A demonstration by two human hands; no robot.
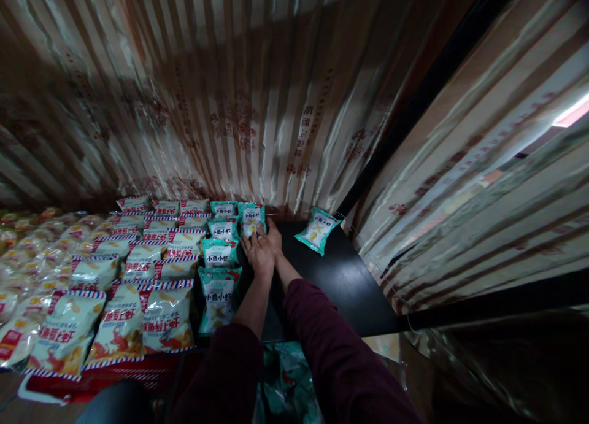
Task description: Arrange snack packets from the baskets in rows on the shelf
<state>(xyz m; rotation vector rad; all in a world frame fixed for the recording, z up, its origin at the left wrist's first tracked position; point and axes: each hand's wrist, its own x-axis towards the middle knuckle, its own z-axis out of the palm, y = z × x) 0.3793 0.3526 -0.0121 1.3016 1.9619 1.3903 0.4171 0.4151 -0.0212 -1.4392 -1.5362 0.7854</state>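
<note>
A teal and white snack bag (pixel 251 213) stands upright at the back of the dark shelf, close to the curtain. My left hand (pixel 257 252) is closed on the lower front of this bag, its fingers bent over it. Along the bag's lower right side, my right hand (pixel 275 238) is closed on it too, partly covered by the left. Both forearms, in dark maroon sleeves, reach in from below. Left of my hands runs a row of matching teal bags, with the nearest bag (pixel 219 301) at the shelf front. Another teal bag (pixel 318 230) lies apart at the back right.
Several cream bags with red print (pixel 167 319) fill rows to the left, beyond them clear-wrapped packs (pixel 46 252). The black shelf (pixel 340 289) extends right. Curtain-like sheeting (pixel 276 105) hangs behind; a dark post (pixel 391 148) slants at right. More teal bags (pixel 292 381) lie below.
</note>
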